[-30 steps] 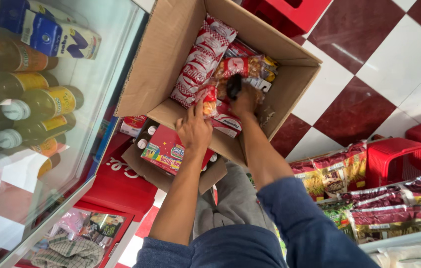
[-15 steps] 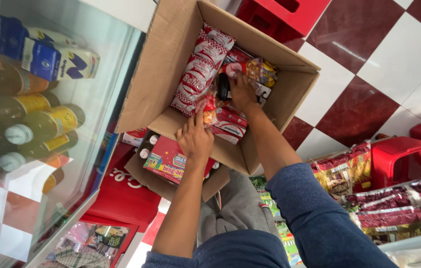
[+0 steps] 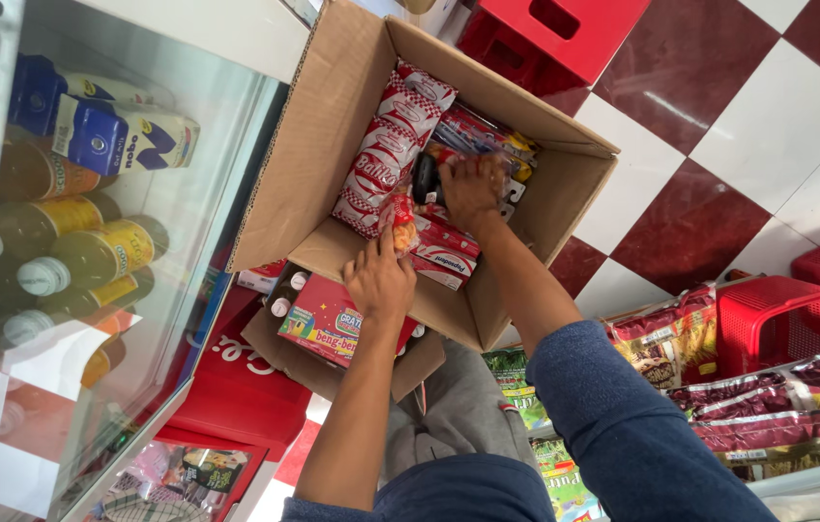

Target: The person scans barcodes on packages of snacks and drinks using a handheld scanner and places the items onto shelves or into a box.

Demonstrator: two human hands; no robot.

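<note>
An open cardboard box (image 3: 313, 145) holds several red and white snack packets (image 3: 393, 145). My right hand (image 3: 471, 187) reaches into the box, its fingers closed over packets next to a dark object (image 3: 426, 180). My left hand (image 3: 379, 280) is at the box's near wall, with its fingers on a small orange packet (image 3: 400, 217). Red flat packets (image 3: 444, 253) lie under my right wrist.
A glass-fronted cooler (image 3: 81, 242) with bottles and cartons stands at the left. Below the big box sits a smaller box with a red carton (image 3: 328, 324). Red crates (image 3: 565, 34) and a red basket (image 3: 777, 314) stand on the chequered floor. Bagged snacks (image 3: 768, 406) line a shelf at right.
The view has shifted, and the box now sits lower and more central. My right hand has pushed deeper among the packets. My left hand stays at the box's near wall.
</note>
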